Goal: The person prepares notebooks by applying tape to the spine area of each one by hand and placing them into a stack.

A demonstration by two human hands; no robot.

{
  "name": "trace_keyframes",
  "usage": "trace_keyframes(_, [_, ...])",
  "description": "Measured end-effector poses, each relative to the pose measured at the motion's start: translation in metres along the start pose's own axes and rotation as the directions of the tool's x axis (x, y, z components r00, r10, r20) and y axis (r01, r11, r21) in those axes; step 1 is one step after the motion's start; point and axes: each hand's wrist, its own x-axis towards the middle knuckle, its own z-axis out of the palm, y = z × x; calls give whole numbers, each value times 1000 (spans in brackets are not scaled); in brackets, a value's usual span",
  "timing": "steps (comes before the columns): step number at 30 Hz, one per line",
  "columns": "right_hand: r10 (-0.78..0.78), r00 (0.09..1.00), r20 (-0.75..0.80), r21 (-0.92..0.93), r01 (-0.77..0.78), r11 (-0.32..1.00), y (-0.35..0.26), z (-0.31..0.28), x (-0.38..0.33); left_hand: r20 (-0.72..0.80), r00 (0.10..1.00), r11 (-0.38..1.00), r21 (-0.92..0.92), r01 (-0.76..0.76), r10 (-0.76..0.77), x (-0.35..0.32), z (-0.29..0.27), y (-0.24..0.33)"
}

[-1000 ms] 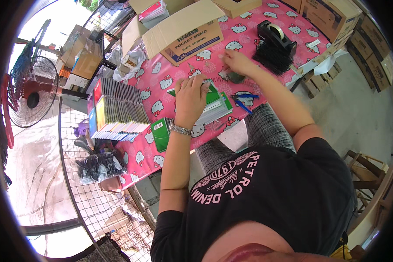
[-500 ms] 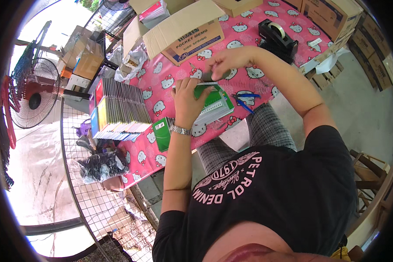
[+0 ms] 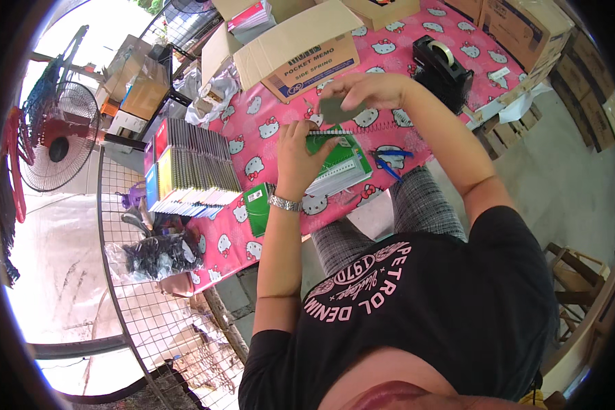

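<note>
Head | notebook [image 3: 336,156]: green cover, white pages | left grip [image 3: 298,147]: clasping notebook | right grip [image 3: 369,92]: curled round dark pad [image 3: 333,111]

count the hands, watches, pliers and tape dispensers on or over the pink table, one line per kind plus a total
Hands: 2, the left hand and the right hand
Watches: 1, the metal watch
Pliers: 1, the blue-handled pair
Tape dispensers: 1, the black dispenser
Total: 5

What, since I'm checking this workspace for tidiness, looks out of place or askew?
The blue-handled pliers lie with handles spread at the near edge of the pink-covered table, so they could perhaps be knocked off. Nothing is visibly spilled.
</note>
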Motion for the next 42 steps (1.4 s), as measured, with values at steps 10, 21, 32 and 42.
trace_keyframes(10, [-27,999,32,13,26,1000,7,6,22,29,996,972,-217,94,-90,1,-10,-33])
trace_keyframes(21, [41,876,-481,-784,-451,427,191,-3,-4,83,912,786,-480,390,-402,2,7,-54])
trace_keyframes(32, [-89,584,-807,-459,-524,717,181,122,-94,-54,833,639,-670,378,-550,-23,13,-21])
trace_keyframes(42, [-581,669,-464,-840,-124,528,21,136,-46,-260,851,735,-649,196,-456,-37,34,-10])
